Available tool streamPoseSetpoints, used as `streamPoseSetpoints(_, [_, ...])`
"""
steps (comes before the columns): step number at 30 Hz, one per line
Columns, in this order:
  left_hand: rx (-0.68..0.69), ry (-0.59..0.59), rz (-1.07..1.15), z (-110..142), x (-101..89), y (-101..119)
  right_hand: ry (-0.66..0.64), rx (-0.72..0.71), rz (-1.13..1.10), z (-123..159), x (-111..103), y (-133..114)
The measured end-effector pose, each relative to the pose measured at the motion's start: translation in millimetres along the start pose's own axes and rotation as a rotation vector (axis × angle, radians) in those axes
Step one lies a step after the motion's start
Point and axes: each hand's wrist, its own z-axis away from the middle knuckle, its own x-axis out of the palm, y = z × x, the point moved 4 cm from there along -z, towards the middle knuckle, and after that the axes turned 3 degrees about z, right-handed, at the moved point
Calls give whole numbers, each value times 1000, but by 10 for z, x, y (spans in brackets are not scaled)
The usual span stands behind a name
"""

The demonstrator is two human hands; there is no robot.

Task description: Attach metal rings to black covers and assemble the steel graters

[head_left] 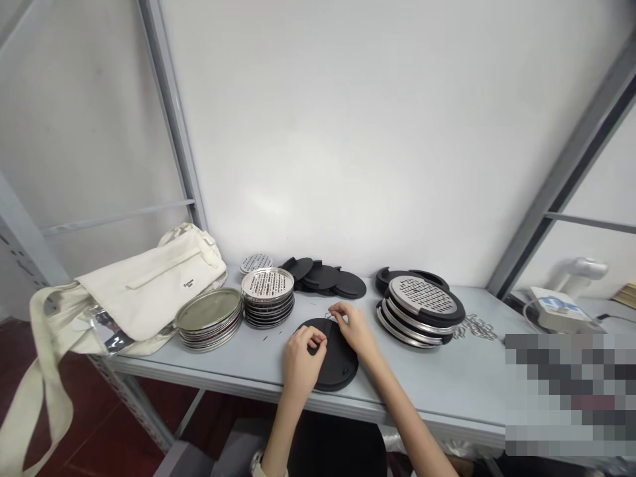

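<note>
A black round disc lies flat near the table's front edge, with a small raised fitting close to its near right rim. My left hand is over the disc's left side, thumb and fingers pinched together; whatever they may hold is too small to make out. At the far rim, my right hand pinches a thin bent wire clip. Its fingers hide part of the clip, and I cannot tell whether it touches the disc.
Left stand a stack of metal lids, a stack of perforated metal discs and a cream bag. Black discs lie behind. Right are stacked black-and-metal assemblies, loose wire clips and a white device.
</note>
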Motion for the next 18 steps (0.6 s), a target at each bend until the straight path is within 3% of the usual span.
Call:
streamPoseSetpoints(8, [-8, -10, -15, -6, 26, -35, -105, 83, 3, 10, -1, -13])
streamPoseSetpoints(18, [-11, -57, -33, -23, 37, -28, -132, 190, 14, -2, -5, 32])
